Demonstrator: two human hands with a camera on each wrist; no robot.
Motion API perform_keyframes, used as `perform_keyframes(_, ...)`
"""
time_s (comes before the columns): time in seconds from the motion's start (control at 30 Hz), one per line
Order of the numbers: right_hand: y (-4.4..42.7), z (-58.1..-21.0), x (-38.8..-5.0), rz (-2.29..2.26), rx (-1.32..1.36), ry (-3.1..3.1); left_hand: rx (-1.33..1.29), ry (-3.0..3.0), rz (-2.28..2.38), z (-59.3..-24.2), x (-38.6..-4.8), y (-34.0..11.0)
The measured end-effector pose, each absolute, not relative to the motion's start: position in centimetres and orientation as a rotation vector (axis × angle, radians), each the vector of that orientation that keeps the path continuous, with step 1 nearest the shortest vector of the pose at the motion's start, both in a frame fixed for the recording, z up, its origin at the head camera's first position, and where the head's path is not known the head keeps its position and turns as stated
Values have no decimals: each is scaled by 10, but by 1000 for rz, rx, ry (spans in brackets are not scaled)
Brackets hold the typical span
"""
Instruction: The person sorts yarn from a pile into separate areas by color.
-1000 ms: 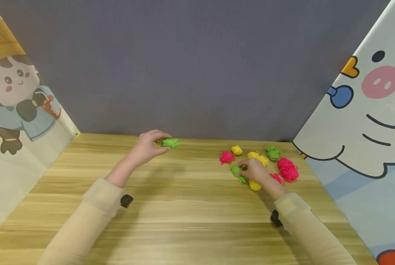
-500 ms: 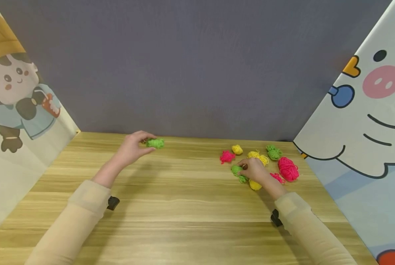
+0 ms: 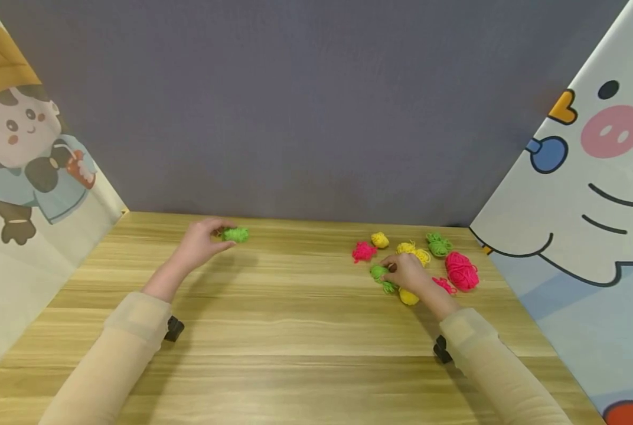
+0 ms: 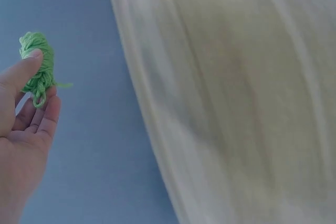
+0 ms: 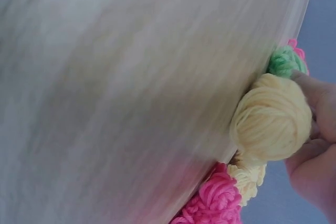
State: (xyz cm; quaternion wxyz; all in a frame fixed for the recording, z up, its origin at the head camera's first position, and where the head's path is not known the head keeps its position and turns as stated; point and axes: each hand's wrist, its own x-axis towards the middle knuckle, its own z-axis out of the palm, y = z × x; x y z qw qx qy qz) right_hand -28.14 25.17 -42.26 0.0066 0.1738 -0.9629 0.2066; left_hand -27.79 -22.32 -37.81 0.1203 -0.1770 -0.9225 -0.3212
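Toward the back left of the table, my left hand (image 3: 202, 242) pinches a small green yarn bundle (image 3: 236, 235) between thumb and fingers. The left wrist view shows this green yarn bundle (image 4: 38, 59) under the thumb, with a loop and a loose end hanging out. On the right side, my right hand (image 3: 409, 274) pinches a green yarn ball (image 3: 378, 272) that sits among other yarn balls. From the right wrist, a yellow yarn ball (image 5: 273, 119) hides part of the fingers, and only some of the green yarn ball (image 5: 284, 62) shows.
Around the right hand lie a pink yarn ball (image 3: 364, 252), yellow yarn balls (image 3: 379, 240), another green yarn bundle (image 3: 439, 245) and a large pink yarn ball (image 3: 462, 272). A grey panel (image 3: 306, 118) stands behind the wooden table (image 3: 295, 330), with printed panels at both sides.
My left hand has moved left with the green yarn bundle and come slightly lower in the head view. The right hand has stayed in place on its green yarn ball.
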Motion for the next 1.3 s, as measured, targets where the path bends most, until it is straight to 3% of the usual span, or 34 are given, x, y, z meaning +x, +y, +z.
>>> perform_keyframes(0.77, 251, -424, -280, 667, 555, -2983, -450, -2832, -985, -407, -298, -260)
perform_keyframes(1.3, 251, -421, -279, 669, 579, -2988, -467, -2883, -973, -414, -304, -256)
